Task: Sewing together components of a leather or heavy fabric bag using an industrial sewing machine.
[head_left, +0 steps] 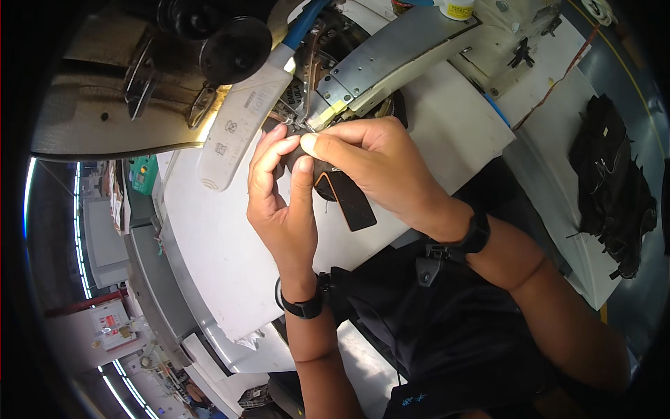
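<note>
Both hands meet beneath the needle area of a sewing machine point(251, 105), at a small dark fabric piece point(296, 155). My left hand point(279, 202) grips the piece's left side between thumb and fingers. Thumb and forefinger pinched together, my right hand point(391, 164) holds it from the right, close to the presser foot; what lies right between the fingertips is hidden. A black strap point(352, 206) with an orange-brown edge hangs from the work toward me, below the right hand. The machine's metal parts point(307, 115) sit just beyond my fingertips, lit brightly.
A white work surface point(223, 258) lies under the hands. A curved metal guide plate point(398, 52) runs to the upper right. Black thread spools or discs point(234, 49) stand at the upper left. A pile of black fabric pieces point(607, 185) rests at the right.
</note>
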{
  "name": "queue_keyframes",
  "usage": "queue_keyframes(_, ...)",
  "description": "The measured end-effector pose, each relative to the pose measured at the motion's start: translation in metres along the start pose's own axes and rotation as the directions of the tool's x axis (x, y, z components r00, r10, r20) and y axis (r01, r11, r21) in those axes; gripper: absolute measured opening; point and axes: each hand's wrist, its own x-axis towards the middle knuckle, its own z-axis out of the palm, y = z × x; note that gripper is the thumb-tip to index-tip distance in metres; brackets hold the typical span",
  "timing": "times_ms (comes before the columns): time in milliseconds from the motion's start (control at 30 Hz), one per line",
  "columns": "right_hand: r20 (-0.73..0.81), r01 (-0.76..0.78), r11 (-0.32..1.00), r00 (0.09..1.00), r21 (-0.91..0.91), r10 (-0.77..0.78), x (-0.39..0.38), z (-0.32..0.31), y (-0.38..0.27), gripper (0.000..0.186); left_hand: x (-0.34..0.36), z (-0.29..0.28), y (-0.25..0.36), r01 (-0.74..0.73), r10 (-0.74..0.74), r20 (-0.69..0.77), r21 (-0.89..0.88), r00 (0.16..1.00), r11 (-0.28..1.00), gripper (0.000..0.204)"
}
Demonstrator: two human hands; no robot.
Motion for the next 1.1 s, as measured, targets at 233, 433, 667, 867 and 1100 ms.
queue_keyframes(233, 0.115, 0.084, 0.976, 0.991, -0.2, -0.061, -0.005, -0.019, -0.001, 0.032, -0.019, 0.008, 0.025, -0.344, 0.307, 0.158, 0.339, 0.938, 0.876, 0.042)
queue_keyframes(433, 0.131, 0.523, 0.653, 0.824, -0.547, -0.551, -0.013, -0.023, 0.009, 0.017, -0.022, 0.019, 0.009, -0.438, 0.464, 0.086, 0.517, 0.882, 0.736, 0.04)
queue_keyframes(667, 0.278, 0.537, 0.329, 0.761, -0.777, -0.586, -0.017, -0.035, 0.0, 0.013, -0.027, 0.024, 0.011, -0.387, 0.461, -0.029, 0.499, 0.887, 0.775, 0.04)
queue_keyframes(867, 0.29, 0.591, 0.276, 0.685, -0.758, -0.669, -0.009, -0.032, -0.002, 0.017, -0.028, 0.026, 0.014, -0.359, 0.439, -0.058, 0.483, 0.897, 0.798, 0.039)
queue_keyframes(1100, 0.3, 0.56, 0.184, 0.659, -0.808, -0.689, 0.0, -0.029, -0.003, 0.016, -0.016, 0.023, 0.013, -0.333, 0.411, -0.05, 0.5, 0.91, 0.799, 0.036)
